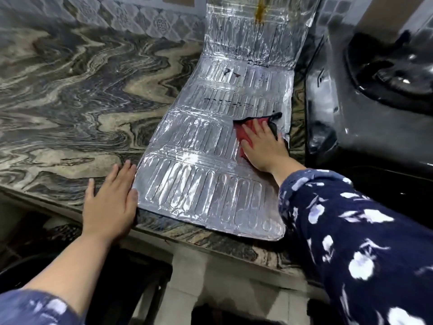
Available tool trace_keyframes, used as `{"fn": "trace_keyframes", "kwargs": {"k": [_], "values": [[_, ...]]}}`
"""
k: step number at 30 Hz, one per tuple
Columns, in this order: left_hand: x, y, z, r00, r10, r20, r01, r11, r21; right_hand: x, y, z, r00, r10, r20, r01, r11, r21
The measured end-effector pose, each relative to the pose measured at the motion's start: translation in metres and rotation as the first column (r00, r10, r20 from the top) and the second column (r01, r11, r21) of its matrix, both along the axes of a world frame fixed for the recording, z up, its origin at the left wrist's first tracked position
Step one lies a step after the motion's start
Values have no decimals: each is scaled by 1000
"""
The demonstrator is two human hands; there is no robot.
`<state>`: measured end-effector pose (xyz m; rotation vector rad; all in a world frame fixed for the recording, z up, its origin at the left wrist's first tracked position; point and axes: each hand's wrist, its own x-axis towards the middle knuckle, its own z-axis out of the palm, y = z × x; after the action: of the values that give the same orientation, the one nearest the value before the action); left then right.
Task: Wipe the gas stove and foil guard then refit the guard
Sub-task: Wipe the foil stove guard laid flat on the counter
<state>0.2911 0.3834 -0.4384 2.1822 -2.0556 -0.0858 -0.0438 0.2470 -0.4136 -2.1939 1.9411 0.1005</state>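
Note:
The silver foil guard (206, 160) lies unfolded flat on the marbled counter, its far panel leaning up against the tiled wall with a brown drip stain near the top. My right hand (264, 146) presses a red and black cloth (246, 130) flat onto the guard's right side, near dark smudges. My left hand (112, 198) rests palm-down on the counter with fingers spread, its fingertips touching the guard's near left edge. The black gas stove (375, 95) sits to the right, one burner showing.
The marbled counter (70, 102) stretches to the left and back to a patterned tile wall (140, 19). Its front edge runs diagonally below my hands, with dark space and a pale support underneath.

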Motion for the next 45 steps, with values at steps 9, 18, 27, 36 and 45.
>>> {"fn": "trace_keyframes", "kwargs": {"k": [9, 18, 27, 36, 45], "values": [[3, 25, 11, 999, -5, -47, 11, 992, 127, 7, 34, 4, 999, 46, 24, -47, 996, 78], [6, 61, 26, 997, 52, -61, -41, 984, 173, 24, 104, 1, 995, 89, 41, -92, 992, 85], [-25, -45, 41, 985, -156, -67, 166, 972, 166, 33, 118, 2, 996, 92, 8, -92, 995, -42], [-8, -103, 21, 959, -284, -14, 282, 946, 161, 72, 98, 8, 964, 251, 85, -250, 968, -27], [-7, -102, 7, 965, -260, -42, 262, 963, 58, 156, 33, 6, 900, 413, 139, -405, 911, -81]]}}
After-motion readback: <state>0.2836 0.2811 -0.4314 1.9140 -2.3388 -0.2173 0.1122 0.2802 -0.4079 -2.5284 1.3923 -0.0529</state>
